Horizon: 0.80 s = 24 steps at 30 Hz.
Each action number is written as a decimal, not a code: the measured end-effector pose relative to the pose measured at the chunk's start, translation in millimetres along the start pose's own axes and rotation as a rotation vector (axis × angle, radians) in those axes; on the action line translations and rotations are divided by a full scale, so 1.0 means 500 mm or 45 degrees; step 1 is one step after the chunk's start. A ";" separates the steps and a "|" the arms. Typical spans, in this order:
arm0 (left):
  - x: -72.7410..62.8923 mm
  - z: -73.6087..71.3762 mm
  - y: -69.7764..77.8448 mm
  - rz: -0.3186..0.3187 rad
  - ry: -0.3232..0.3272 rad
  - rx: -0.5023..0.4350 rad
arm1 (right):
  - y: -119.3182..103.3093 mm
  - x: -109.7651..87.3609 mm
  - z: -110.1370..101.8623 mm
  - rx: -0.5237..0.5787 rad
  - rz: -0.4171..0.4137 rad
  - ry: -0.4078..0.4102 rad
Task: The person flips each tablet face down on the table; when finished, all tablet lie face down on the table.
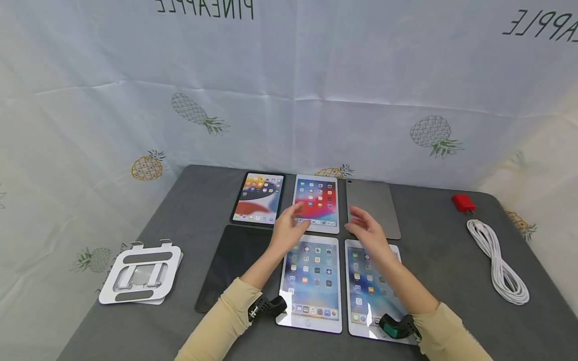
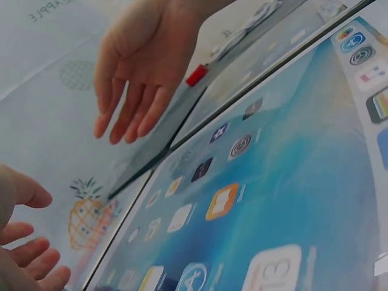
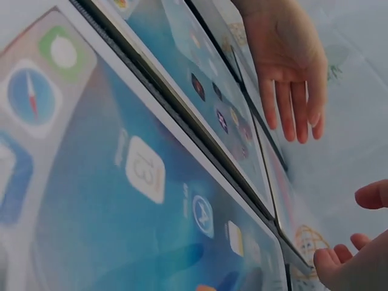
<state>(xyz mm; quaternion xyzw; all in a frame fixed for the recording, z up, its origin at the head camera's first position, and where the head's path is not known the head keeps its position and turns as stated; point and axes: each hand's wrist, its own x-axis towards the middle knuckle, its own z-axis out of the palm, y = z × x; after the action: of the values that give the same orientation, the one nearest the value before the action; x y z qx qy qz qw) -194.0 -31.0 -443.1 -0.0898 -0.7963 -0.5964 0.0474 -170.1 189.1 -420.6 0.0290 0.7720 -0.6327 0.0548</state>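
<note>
Six tablets lie in two rows, so several in all. My left hand (image 1: 289, 230) hovers over the lower part of a white tablet with a red and blue screen (image 1: 316, 193), its fingers loosely bent and holding nothing. My right hand (image 1: 367, 231) hangs near the grey tablet back (image 1: 377, 200), palm turned inward, also holding nothing. Beneath the forearms lie a white tablet (image 1: 311, 286) and another white tablet (image 1: 368, 296), both with lit blue screens. A dark tablet (image 1: 230, 260) with a black face lies left of them, and a black-framed lit tablet (image 1: 258, 198) sits behind it.
A white folding stand (image 1: 143, 273) lies at the left of the grey table (image 1: 433, 281). On the right are a red charger plug (image 1: 463, 203) and a coiled white cable (image 1: 496, 260). A pineapple-print cloth (image 1: 289, 100) hangs behind the table.
</note>
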 end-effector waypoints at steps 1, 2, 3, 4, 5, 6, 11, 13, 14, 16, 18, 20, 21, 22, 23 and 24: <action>0.000 -0.004 -0.002 -0.006 0.006 0.009 | 0.002 0.002 0.004 0.010 0.011 -0.011; 0.000 -0.007 -0.004 -0.018 0.010 0.014 | 0.003 0.003 0.009 0.019 0.021 -0.020; 0.000 -0.010 -0.006 -0.034 0.013 0.018 | 0.005 0.004 0.013 0.029 0.033 -0.029; 0.000 -0.013 -0.008 -0.051 0.013 0.028 | 0.007 0.006 0.017 0.044 0.043 -0.037; 0.000 -0.016 -0.010 -0.069 0.014 0.040 | 0.009 0.007 0.020 0.059 0.049 -0.048; 0.000 -0.018 -0.011 -0.093 0.014 0.054 | 0.010 0.008 0.024 0.068 0.063 -0.056; -0.004 -0.027 -0.018 -0.157 -0.014 0.100 | 0.014 0.007 0.038 0.121 0.131 -0.091; -0.005 -0.028 -0.021 -0.161 -0.029 0.106 | 0.015 0.006 0.042 0.133 0.165 -0.096; -0.005 -0.029 -0.023 -0.164 -0.036 0.108 | 0.015 0.004 0.044 0.141 0.178 -0.099; -0.005 -0.030 -0.026 -0.167 -0.046 0.113 | 0.015 0.002 0.047 0.157 0.194 -0.111; -0.006 -0.030 -0.027 -0.166 -0.055 0.118 | 0.016 0.001 0.050 0.172 0.203 -0.122; -0.007 -0.030 -0.027 -0.182 -0.064 0.121 | 0.016 0.000 0.054 0.192 0.206 -0.129; -0.007 -0.030 -0.028 -0.190 -0.070 0.126 | 0.018 0.001 0.055 0.203 0.209 -0.129; -0.008 -0.031 -0.027 -0.197 -0.075 0.126 | 0.018 0.001 0.056 0.210 0.211 -0.129; -0.008 -0.031 -0.027 -0.207 -0.081 0.130 | 0.019 0.002 0.057 0.219 0.213 -0.129; -0.008 -0.031 -0.027 -0.217 -0.085 0.133 | 0.019 0.003 0.058 0.227 0.216 -0.130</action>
<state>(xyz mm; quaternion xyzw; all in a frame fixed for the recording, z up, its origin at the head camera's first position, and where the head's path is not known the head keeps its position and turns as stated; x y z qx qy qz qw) -193.1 -49.9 -452.1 -0.0390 -0.8321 -0.5527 -0.0253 -168.9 162.4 -435.8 0.0666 0.7037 -0.6925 0.1445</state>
